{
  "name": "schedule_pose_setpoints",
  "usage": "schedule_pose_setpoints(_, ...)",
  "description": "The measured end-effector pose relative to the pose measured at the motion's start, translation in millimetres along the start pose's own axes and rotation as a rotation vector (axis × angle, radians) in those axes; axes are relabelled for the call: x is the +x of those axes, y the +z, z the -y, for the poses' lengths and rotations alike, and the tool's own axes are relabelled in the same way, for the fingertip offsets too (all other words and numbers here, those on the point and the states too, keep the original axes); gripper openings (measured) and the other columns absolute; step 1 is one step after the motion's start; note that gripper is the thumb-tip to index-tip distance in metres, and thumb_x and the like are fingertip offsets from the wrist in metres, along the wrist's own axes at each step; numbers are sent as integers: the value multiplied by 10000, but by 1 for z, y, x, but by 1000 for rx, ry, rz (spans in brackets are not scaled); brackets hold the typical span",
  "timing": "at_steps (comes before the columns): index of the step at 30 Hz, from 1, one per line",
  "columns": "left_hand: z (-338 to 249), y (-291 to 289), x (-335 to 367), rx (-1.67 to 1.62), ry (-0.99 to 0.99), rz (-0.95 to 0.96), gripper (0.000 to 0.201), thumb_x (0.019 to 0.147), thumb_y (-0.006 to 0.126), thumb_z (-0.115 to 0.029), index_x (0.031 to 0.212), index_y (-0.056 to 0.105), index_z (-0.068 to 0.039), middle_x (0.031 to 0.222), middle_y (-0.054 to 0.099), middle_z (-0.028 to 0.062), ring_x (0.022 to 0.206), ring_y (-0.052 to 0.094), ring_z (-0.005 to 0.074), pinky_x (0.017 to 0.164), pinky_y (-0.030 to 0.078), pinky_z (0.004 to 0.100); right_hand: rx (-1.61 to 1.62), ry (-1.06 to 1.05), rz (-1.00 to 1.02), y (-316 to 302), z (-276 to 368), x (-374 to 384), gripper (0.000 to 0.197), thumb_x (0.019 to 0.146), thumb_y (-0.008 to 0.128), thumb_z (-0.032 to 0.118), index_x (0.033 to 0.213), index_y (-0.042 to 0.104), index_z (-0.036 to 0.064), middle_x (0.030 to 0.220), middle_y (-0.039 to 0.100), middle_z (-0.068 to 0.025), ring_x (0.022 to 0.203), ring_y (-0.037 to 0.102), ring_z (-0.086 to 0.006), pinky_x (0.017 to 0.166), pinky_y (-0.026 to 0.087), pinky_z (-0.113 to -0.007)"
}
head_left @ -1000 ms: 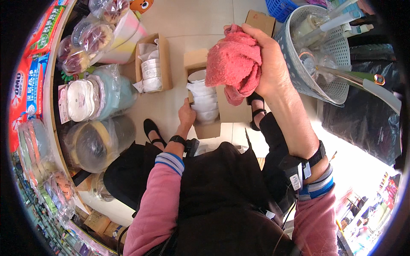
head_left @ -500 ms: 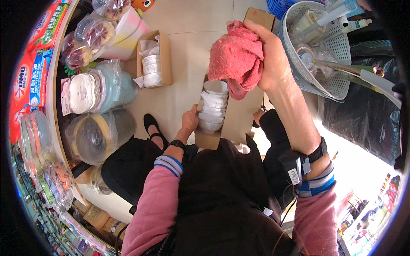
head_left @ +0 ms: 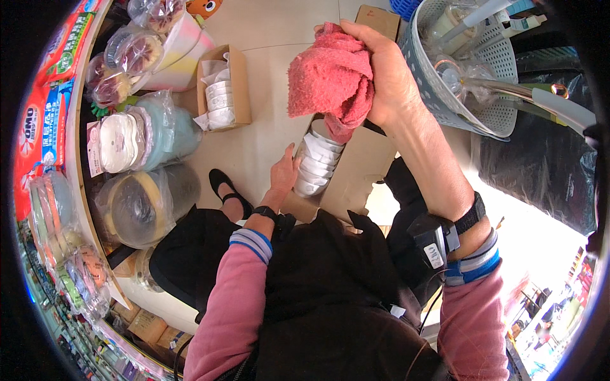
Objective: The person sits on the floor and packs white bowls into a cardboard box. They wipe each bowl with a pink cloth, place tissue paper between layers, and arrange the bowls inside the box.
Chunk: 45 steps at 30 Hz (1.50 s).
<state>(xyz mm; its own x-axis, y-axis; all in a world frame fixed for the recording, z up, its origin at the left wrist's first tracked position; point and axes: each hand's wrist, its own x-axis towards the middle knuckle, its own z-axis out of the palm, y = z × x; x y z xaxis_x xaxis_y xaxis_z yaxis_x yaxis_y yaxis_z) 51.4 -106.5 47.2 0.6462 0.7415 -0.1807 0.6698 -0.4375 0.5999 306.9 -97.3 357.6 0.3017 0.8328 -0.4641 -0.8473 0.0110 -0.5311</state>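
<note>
A crumpled red cloth [head_left: 333, 79] is gripped in my right hand [head_left: 389, 79], raised above an open cardboard box [head_left: 352, 168]. Inside the box, several white bowls [head_left: 316, 164] stand nested on edge in a row with white paper between them. The cloth hides the far end of that row. My left hand [head_left: 284, 174] is at the box's left side, fingers stretched out and apart beside the bowls. Whether its fingertips touch the box wall or a bowl, I cannot tell.
A second cardboard box [head_left: 240, 89] with paper-wrapped white bowls stands on the floor ahead. Left are shelves with bagged plastic ware [head_left: 121, 143] and a clear round container [head_left: 141, 206]. At right stands a perforated grey basket [head_left: 438, 95] of long-handled utensils. My foot [head_left: 225, 187] is left of the box.
My right hand has moved left and slightly farther away with the cloth. The bowl box has turned a little, and my left hand's fingers have loosened from its edge and stretched out.
</note>
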Motion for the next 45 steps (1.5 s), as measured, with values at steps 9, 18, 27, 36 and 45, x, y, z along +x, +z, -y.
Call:
schedule_pose_setpoints(9, 38, 2, 39, -338, -546, 141, 386, 857, 557, -288, 1154, 535, -43, 779, 671, 139, 717, 654, 311, 692, 505, 401, -10, -52, -27, 1, 3, -2, 224, 911, 541, 196, 982, 593, -9, 896, 638, -97, 794, 625, -208, 750, 525, -343)
schedule_pose_setpoints(18, -52, -23, 47, 187, 380, -217, 451, 745, 635, -157, 1177, 536, -72, 1140, 566, 198, 1128, 497, 361, 969, 377, 465, 42, -42, -52, 0, 13, -6, 205, 901, 550, 208, 943, 589, 11, 890, 638, -95, 795, 624, -216, 743, 519, -345)
schedule_pose_setpoints(27, -80, 40, 77, 507, 460, 412, 442, 719, 587, -162, 1152, 530, -97, 948, 662, 136, 880, 637, 320, 865, 412, 476, 119, -47, 1, -7, 12, -1, 193, 896, 557, 189, 925, 581, -1, 881, 636, -98, 766, 608, -206, 718, 517, -346)
schedule_pose_setpoints(36, -82, 51, 75, 553, 348, 409, 209, 703, 581, -172, 861, 685, -84, 904, 685, 137, 869, 664, 302, 785, 455, 491, 81, -24, -56, -9, 20, -11, 203, 905, 570, 238, 938, 592, 39, 884, 648, -60, 791, 624, -183, 773, 523, -329)
schedule_pose_setpoints(45, -85, 56, 74, 607, 441, 416, 199, 722, 552, -154, 850, 693, -96, 880, 691, 115, 842, 670, 287, 761, 471, 460, 116, -31, -55, -6, 16, -3, 201, 893, 557, 186, 925, 596, -8, 866, 633, -105, 760, 615, -215, 714, 528, -350)
